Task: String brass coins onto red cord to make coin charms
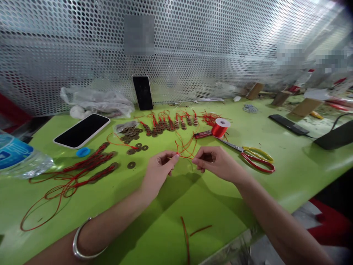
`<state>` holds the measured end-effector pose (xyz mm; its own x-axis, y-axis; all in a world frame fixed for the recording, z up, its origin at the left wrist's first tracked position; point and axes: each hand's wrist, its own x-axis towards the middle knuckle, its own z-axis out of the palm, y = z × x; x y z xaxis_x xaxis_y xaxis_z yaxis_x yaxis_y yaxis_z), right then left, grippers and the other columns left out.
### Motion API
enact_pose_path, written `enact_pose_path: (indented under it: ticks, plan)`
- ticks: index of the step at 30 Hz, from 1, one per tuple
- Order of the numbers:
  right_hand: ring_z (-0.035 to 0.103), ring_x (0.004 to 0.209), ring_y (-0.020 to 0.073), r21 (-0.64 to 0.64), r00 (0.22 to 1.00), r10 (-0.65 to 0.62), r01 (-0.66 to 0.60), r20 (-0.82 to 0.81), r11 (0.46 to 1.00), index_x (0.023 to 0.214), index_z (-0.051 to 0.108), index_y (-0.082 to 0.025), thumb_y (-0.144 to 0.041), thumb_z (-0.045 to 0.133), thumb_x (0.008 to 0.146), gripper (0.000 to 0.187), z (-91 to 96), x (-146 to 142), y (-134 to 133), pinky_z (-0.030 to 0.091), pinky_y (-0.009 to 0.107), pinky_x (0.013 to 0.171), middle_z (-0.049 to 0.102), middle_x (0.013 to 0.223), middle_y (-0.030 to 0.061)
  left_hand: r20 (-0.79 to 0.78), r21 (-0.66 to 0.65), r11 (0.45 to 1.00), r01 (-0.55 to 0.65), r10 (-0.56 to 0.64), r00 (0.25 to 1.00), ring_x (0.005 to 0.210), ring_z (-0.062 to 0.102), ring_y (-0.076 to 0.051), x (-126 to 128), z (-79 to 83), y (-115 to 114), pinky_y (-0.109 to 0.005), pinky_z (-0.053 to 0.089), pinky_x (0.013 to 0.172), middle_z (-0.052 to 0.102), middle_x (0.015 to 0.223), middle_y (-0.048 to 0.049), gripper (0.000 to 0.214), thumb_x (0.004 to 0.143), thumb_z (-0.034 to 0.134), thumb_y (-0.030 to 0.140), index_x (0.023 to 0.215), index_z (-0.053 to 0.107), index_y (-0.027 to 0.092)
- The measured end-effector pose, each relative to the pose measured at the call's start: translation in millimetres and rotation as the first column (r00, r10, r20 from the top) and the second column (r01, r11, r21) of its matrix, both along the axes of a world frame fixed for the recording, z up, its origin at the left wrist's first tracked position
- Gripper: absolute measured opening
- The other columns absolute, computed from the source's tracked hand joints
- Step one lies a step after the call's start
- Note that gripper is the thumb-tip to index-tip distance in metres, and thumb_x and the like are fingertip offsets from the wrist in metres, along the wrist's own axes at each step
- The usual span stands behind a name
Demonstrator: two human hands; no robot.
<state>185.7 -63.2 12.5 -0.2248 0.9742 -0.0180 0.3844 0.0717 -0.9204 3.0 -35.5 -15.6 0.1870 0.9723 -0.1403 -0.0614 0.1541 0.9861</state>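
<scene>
Over the middle of the green table, my left hand (161, 167) pinches a thin red cord (185, 156) between thumb and forefinger. My right hand (210, 159) is closed on the same cord a short way to the right, fingertips together. Between the two hands the cord crosses itself in loops, and loose ends stick up and trail behind. Just beyond lie red-corded strings of round coins (162, 126) in a row. Left of my left hand are several loose coins (131, 165) with holes in the middle. Whatever lies inside my curled fingers is hidden.
Scissors (257, 159) with yellow and red handles lie right of a red thread spool (220, 129) and a dark red lighter (203, 134). Corded coin bundles (91, 163), a phone (82, 131) and a plastic bottle (16, 154) are at left. Cord scraps (200, 230) lie near the front edge.
</scene>
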Motion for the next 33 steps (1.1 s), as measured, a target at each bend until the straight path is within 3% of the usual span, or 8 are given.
enact_pose_path:
  ticks: [9,17,30,33]
  plan:
    - [0.059,0.056,0.0122,0.004,0.994,0.058,-0.058,0.095,0.998,0.071,0.059,-0.016,-0.035,0.061,0.08,0.021,-3.2,5,1,0.048,0.024,0.056,0.064,0.062,0.0024,-0.019,0.02,1.0,0.007,-0.007,1.0,0.043,0.039,-0.006,-2,-2.2,0,-0.017,0.032,0.04,0.048,0.051,0.0057,0.019,0.067,0.068,0.032,0.074,0.062,0.015]
    - [0.063,0.063,0.0142,0.013,0.999,-0.03,0.03,0.017,0.999,0.093,0.061,-0.018,-0.037,0.061,0.079,0.024,-5.4,0,3,0.05,0.025,0.058,0.066,0.078,0.0034,-0.052,0.098,0.985,0.14,-0.135,0.989,0.052,0.043,-0.01,-4,-2.5,-5,-0.02,0.035,0.045,0.054,0.06,0.0019,0.017,0.072,0.064,0.03,0.083,0.067,0.018]
    - [0.062,0.063,0.0138,-0.014,0.995,0.036,-0.038,-0.091,0.999,0.084,0.06,-0.017,-0.036,0.067,0.074,0.022,-14.0,-10,2,0.052,0.026,0.061,0.066,0.072,0.0032,-0.122,0.137,0.984,0.117,-0.1,0.987,0.052,0.044,-0.009,0,0.8,-5,-0.02,0.032,0.044,0.058,0.063,0.0004,0.017,0.066,0.066,0.031,0.074,0.065,0.016]
    - [0.062,0.063,0.0133,-0.011,0.995,0.037,-0.038,-0.096,0.999,0.091,0.058,-0.017,-0.032,0.066,0.075,0.023,-15.2,-11,2,0.051,0.025,0.06,0.065,0.071,0.0023,-0.146,0.155,0.981,0.117,-0.095,0.985,0.051,0.044,-0.009,0,0.5,-5,-0.02,0.03,0.042,0.058,0.062,0.0004,0.018,0.066,0.066,0.032,0.073,0.065,0.016]
